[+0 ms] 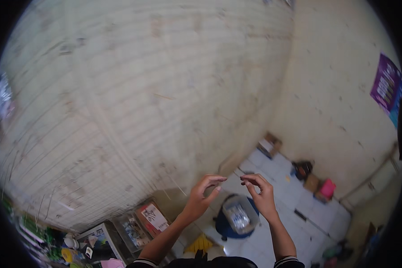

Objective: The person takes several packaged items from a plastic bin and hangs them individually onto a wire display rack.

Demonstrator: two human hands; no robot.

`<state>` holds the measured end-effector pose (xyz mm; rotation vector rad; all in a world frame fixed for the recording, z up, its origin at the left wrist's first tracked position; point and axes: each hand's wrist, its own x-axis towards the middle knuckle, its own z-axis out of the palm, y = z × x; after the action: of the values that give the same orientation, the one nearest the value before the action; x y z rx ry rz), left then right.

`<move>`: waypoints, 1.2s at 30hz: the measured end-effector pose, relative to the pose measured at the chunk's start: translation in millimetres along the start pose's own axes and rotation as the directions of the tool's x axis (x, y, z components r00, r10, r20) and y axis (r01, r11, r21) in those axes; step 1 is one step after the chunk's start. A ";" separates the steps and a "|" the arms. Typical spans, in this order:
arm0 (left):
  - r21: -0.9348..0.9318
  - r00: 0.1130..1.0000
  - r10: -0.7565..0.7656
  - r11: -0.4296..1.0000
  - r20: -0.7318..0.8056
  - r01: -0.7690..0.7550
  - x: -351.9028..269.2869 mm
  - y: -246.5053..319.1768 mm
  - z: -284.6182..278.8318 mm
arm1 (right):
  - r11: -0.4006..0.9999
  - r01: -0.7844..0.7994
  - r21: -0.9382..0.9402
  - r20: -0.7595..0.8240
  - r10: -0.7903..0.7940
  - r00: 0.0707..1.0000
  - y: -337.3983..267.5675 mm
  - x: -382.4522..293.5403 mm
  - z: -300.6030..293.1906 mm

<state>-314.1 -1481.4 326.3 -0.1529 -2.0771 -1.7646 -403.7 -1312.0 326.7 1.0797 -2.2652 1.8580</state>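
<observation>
My left hand (pixel 201 194) is raised in front of me, its fingers and thumb curved apart with nothing between them. Facing it, my right hand (pixel 262 194) is held the same way and is also bare. A narrow gap separates the two sets of fingertips. Lower down, beneath the hands, a clear plastic bin (pixel 251 204) holds white-and-blue plastic packaging (pixel 237 217). The bin rests on a round dark blue base (pixel 228 231), which appears to have small casters. Neither hand visibly touches it.
A stained pale wall (pixel 174 100) rises ahead. At lower left are a plastic tray of small items (pixel 134 231) and a box with a written card (pixel 154 216). On the tiled floor (pixel 281 201) lie a cardboard box (pixel 269 145) and a pink object (pixel 327 188). A purple poster (pixel 385 82) hangs right.
</observation>
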 end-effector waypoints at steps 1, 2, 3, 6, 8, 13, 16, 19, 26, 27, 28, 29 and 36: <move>-0.066 0.991 -0.125 0.989 0.057 0.129 3.1 -24.7 15.3 | 0.989 -0.143 0.038 -0.054 0.145 0.988 30.2 -13.3 -10.9; -0.105 0.977 -0.191 0.974 0.097 0.201 3.9 -48.2 29.0 | 0.976 -0.217 0.026 -0.085 0.218 0.972 57.3 -27.5 -19.8; -0.120 0.960 -0.241 0.958 0.142 0.259 4.7 -74.9 42.9 | 0.948 -0.313 0.060 -0.137 0.318 0.938 87.5 -43.5 -29.1; -0.092 0.898 -0.393 0.905 0.196 0.416 -3.8 -163.3 75.8 | 0.881 -0.467 0.076 -0.234 0.471 0.850 184.4 -93.3 -47.3; -0.094 0.896 -0.412 0.898 0.167 0.431 -11.5 -227.1 91.8 | 0.846 -0.522 0.111 -0.306 0.529 0.791 239.2 -120.1 -50.0; -0.093 0.816 -0.543 0.819 0.197 0.567 -45.1 -366.7 121.7 | 0.732 -0.672 0.108 -0.420 0.647 0.637 356.6 -186.6 -32.3; -0.027 0.782 -0.591 0.794 0.198 0.607 -71.2 -449.8 140.8 | 0.660 -0.739 0.132 -0.424 0.712 0.560 421.6 -222.0 -7.6; 0.006 0.725 -0.660 0.740 0.195 0.672 -100.1 -519.1 162.9 | 0.583 -0.793 0.179 -0.416 0.775 0.476 490.1 -262.0 25.0; 0.214 0.752 -0.630 0.775 0.196 0.594 -132.5 -684.7 202.0 | 0.417 -0.874 0.251 -0.271 0.897 0.350 630.9 -317.1 105.3; 0.216 0.748 -0.632 0.774 0.204 0.595 -129.7 -705.0 208.5 | 0.412 -0.875 0.255 -0.276 0.898 0.342 651.8 -322.8 115.1; 0.413 0.716 -0.657 0.734 0.234 0.538 -125.2 -721.9 214.6 | 0.417 -0.861 0.291 -0.293 0.895 0.335 669.8 -326.8 124.1; 0.591 0.682 -0.685 0.669 0.255 0.450 -120.7 -737.5 221.8 | 0.425 -0.845 0.326 -0.311 0.892 0.328 686.9 -329.9 132.4; 0.829 0.467 -0.875 0.350 0.124 0.436 -112.3 -814.2 239.4 | 0.432 -0.847 0.309 -0.494 0.834 0.245 740.1 -318.6 181.2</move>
<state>-545.4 -1387.7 -492.6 0.6696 -3.5435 -1.0942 -469.1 -1274.5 -495.7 -0.9825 -2.5236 1.9017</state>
